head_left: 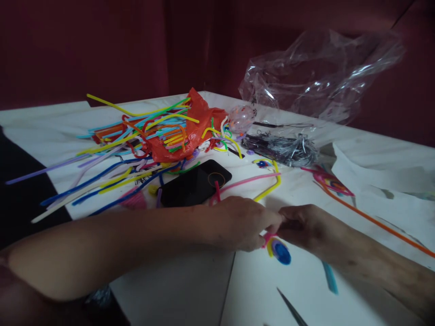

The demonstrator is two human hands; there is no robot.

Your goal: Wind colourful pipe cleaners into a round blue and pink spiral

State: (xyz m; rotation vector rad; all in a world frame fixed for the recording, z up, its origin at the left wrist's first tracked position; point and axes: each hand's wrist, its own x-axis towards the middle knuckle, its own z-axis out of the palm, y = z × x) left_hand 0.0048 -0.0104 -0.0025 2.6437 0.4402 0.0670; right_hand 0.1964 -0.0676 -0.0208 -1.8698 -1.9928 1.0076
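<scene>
Because the left hand point(243, 224) and the right hand point(302, 226) met at the fingertips, the grip on the coiled piece point(282, 252) was partly hidden. Fingers of both hands were curled inward; how far each was open, and which held the piece, could not be told. The piece, blue, lilac, yellow and pink, showed just on the near side of the fingertips.

Primary risk: uncoiling. A slack pinch at the pink end could have let the windings spread. Secondary risk: a prick. The pointed tool point(291, 308) lay on the near side, its tip directed toward the hands; a lowered wrist could have met it. Third risk: snagging. The left forearm point(118, 231) lay just on the near side of the black device point(188, 185) and the loose strands point(112, 185), so a sweep toward the far side could have dragged them.

Clearances: strand ends projected over a dark area point(27, 194) at the left; whether this marked the edge of the table point(190, 280) could not be told. The orange strand point(374, 217) limited travel to the right. The most room lay on the near side, along the seam point(227, 290), short of the tool.
</scene>
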